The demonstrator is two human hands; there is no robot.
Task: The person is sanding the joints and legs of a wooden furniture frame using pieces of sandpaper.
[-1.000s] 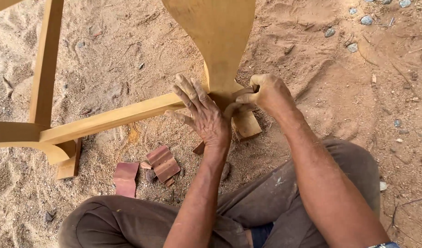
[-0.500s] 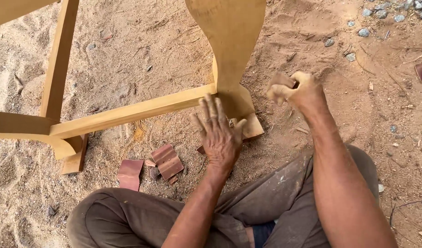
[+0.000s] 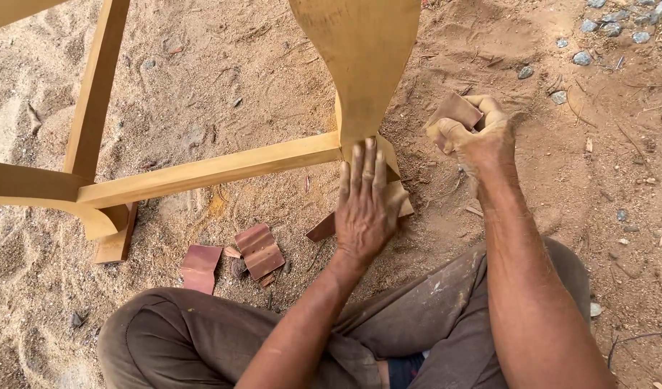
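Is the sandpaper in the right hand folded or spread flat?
Folded. The brown sandpaper piece is bent over and pinched in the right hand, with one flap sticking out above the fingers, clear of the wooden leg.

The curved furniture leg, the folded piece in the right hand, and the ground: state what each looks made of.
Curved leg: wood, smooth, pale yellow-tan, apparently bare or sanded; faint grain shows.
Folded piece held in the right hand: probably sandpaper, reddish-brown, thin and creased like the scraps on the ground.
Ground: loose sand, possibly mixed with sawdust, with small grey stones.
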